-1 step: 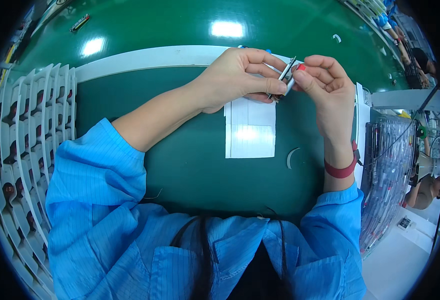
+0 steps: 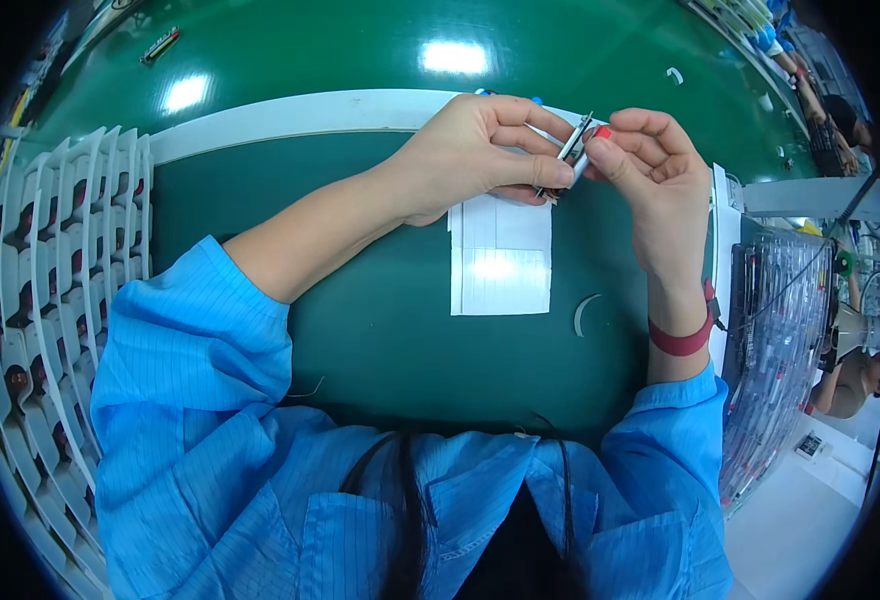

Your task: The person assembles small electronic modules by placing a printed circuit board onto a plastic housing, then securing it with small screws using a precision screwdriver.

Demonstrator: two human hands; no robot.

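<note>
In front of me, above the far part of the green mat (image 2: pixel 410 340), both hands meet at one small work piece. My left hand (image 2: pixel 460 160) pinches a thin, flat part (image 2: pixel 574 142) with a dark face and silvery edge, held tilted; its exact kind is not clear. My right hand (image 2: pixel 660 180) is closed beside it, thumb and forefinger together at a small bright red piece (image 2: pixel 602 132) by the part's upper end. Fingers hide how the red piece and the part meet. A maroon wrist strap (image 2: pixel 682 342) with a cord circles my right wrist.
Beneath the hands lies a white sheet or card (image 2: pixel 501 270). A curved white strip (image 2: pixel 582 315) rests right of it. White compartment trays (image 2: pixel 65 260) stack at left, clear plastic trays (image 2: pixel 775 330) at right. Beyond a white ledge (image 2: pixel 290 115) runs a green surface (image 2: pixel 330 50); other people work at far right.
</note>
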